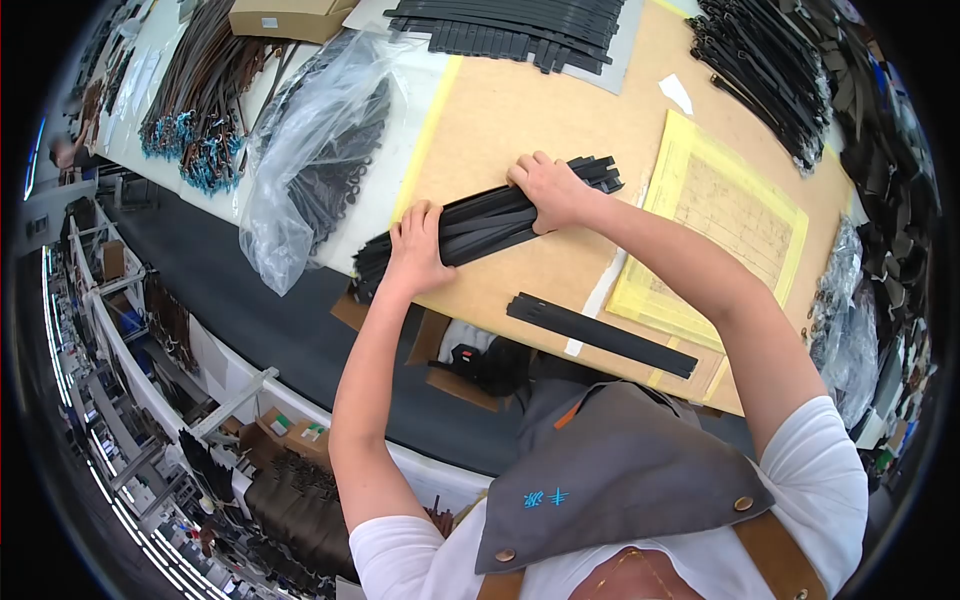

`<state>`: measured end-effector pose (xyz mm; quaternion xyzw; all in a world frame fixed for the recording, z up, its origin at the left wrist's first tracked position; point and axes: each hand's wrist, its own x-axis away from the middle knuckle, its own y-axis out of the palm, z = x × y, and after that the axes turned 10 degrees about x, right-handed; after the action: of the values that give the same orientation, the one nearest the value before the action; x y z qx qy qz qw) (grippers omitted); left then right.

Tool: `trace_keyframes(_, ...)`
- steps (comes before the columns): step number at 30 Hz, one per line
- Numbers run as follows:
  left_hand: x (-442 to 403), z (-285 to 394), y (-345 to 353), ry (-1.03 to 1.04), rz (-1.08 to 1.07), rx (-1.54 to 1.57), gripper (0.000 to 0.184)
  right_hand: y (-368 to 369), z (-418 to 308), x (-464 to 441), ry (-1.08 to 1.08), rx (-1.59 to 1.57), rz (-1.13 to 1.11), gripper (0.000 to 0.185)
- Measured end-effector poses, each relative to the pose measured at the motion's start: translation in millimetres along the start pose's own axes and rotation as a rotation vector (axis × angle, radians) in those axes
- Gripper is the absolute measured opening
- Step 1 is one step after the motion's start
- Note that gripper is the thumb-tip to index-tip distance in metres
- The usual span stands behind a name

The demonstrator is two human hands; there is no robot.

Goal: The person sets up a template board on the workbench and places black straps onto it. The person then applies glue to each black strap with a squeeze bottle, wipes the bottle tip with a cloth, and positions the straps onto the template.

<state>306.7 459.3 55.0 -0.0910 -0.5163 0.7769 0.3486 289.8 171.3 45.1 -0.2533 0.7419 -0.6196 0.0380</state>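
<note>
A thick bundle of black strips (485, 228), leather or a similar material, lies slantwise on the tan work board (520, 120). My left hand (418, 250) is wrapped over the bundle near its left end. Toward the right end, my right hand (555, 190) grips it from above, thumb on the near side. Both hands' undersides are hidden. Closer to my body, a few flat black strips (600, 335) lie apart near the board's front edge.
Rows of black strips (510, 25) lie at the back. A yellow-taped sheet (735, 220) is on the right, with black straps (765, 75) beyond it. On the left are a clear plastic bag (290, 170), brown straps (205, 90) and a cardboard box (285, 18). An open carton (430, 340) stands below the table edge.
</note>
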Motion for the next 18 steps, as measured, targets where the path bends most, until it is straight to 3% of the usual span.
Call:
trace_keyframes(8,-7,-2,-16,-0.03,-0.02,-0.08,0.092,-12,12,-26,-0.021,-0.096,-0.04,0.076)
trace_keyframes(11,2,-7,-9,-0.046,0.023,-0.092,0.091,-14,5,-32,0.012,-0.059,-0.162,0.066)
trace_keyframes(18,30,-22,8,-0.164,0.119,-0.14,0.084,-24,-9,-71,-0.155,0.089,-0.147,0.033)
